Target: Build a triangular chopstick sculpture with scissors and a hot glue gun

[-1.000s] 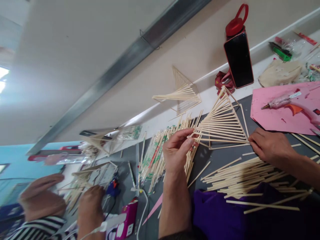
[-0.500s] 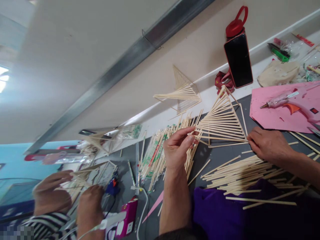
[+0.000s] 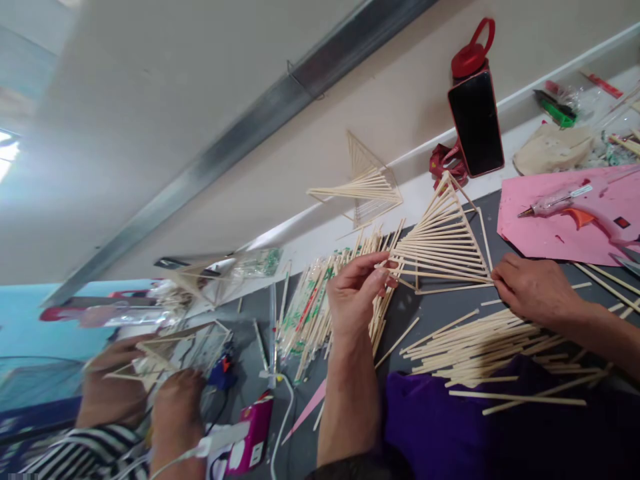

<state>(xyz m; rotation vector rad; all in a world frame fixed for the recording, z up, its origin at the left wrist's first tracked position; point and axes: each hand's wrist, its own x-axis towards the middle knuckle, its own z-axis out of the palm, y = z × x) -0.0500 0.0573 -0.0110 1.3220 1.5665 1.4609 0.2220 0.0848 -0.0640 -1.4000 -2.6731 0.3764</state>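
A frame of thin wooden sticks [image 3: 445, 250], its rungs fanned into a twisted surface, stands over the grey table between my hands. My left hand [image 3: 357, 290] pinches its left corner between thumb and fingers. At the lower right corner, my right hand [image 3: 525, 287] has its fingers closed on the frame where the sticks meet; the fingertips are partly hidden. Loose wooden sticks [image 3: 480, 347] lie in a pile just below the frame, near my purple clothing. Behind my left hand is a bundle of sticks in a printed plastic wrapper [image 3: 313, 300].
A glue gun [image 3: 575, 203] rests on pink paper [image 3: 520, 240] at the right. A phone [image 3: 477, 123] leans against a red-lidded bottle [image 3: 470, 60]. Another stick frame [image 3: 370, 187] stands by the wall. At left, a co-worker's hands [image 3: 177, 400] hold a similar frame [image 3: 170, 347].
My hands and the frame stay almost still. The co-worker's left-side hand has shifted, and their frame has turned and dropped a little. The view has moved slightly.
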